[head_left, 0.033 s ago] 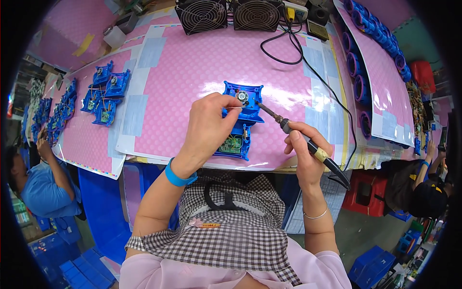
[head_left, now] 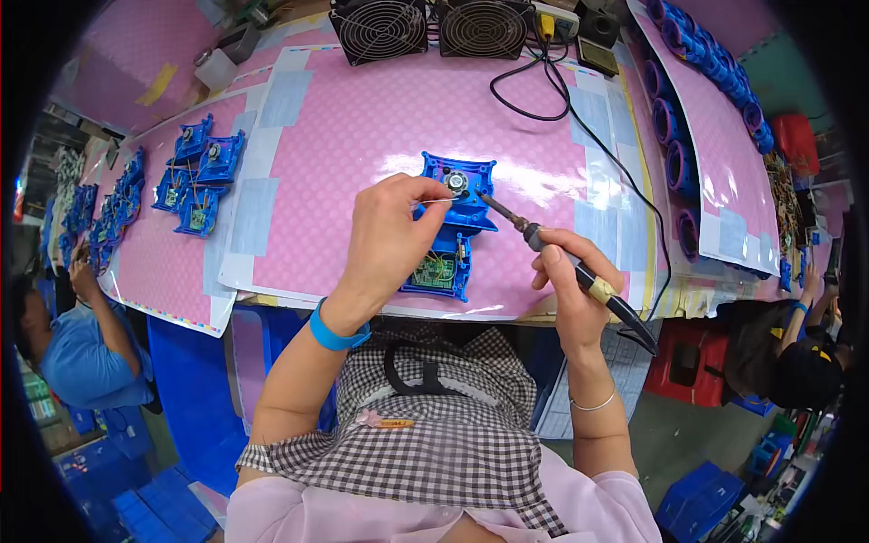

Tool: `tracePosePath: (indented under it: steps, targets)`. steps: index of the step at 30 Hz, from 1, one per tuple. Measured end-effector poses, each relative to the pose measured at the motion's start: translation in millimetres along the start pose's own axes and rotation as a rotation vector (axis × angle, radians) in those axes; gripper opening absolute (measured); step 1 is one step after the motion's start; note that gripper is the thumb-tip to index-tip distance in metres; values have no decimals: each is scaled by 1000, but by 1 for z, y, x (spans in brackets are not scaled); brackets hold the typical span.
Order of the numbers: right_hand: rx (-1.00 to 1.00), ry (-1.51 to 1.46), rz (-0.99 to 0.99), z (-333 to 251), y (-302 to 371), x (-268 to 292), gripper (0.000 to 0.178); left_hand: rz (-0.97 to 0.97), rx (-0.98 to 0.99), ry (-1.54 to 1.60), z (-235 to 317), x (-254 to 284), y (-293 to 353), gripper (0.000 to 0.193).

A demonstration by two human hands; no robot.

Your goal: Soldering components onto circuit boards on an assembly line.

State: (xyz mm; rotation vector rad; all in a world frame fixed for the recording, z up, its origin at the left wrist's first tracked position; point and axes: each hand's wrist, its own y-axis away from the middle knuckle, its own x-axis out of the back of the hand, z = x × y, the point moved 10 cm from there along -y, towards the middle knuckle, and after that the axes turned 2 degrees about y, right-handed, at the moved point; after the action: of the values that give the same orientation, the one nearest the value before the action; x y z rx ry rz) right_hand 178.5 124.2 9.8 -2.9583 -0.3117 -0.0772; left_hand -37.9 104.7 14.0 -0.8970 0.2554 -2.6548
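In front of me on the pink sheet lies a blue plastic housing (head_left: 478, 217) in two joined parts. Its far part carries a small round speaker (head_left: 455, 182); the near part holds a green circuit board (head_left: 436, 271). My left hand (head_left: 385, 237) pinches a thin silvery wire that looks like solder wire (head_left: 440, 200), its end beside the speaker. My right hand (head_left: 584, 294) grips a soldering iron (head_left: 532, 237) like a pen. The iron's tip points into the far part, right of the speaker; whether it touches is too small to tell.
Two black fans (head_left: 380, 32) stand at the back, beside a soldering-iron stand (head_left: 597, 45). A black cable (head_left: 625, 172) runs down the right side. More blue housings (head_left: 199, 176) lie at left, and blue rings (head_left: 674, 163) line the right. Other people sit at both sides.
My left hand has shifted very slightly left with the wire. The soldering iron and my right hand have barely moved.
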Motion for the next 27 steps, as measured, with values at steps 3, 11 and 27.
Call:
tracePosePath:
  steps: [3, 11, 27]
  targets:
    - [21, 42, -45, -4, -3, -11, 18, 36, 109, 45, -11, 6, 1, 15]
    - [25, 53, -81, 5, -5, -22, 18, 30, 105, 17, -16, 1, 1, 14]
    - [35, 4, 32, -9, -6, 3, 19, 19, 49, -40, -12, 2, -1, 13]
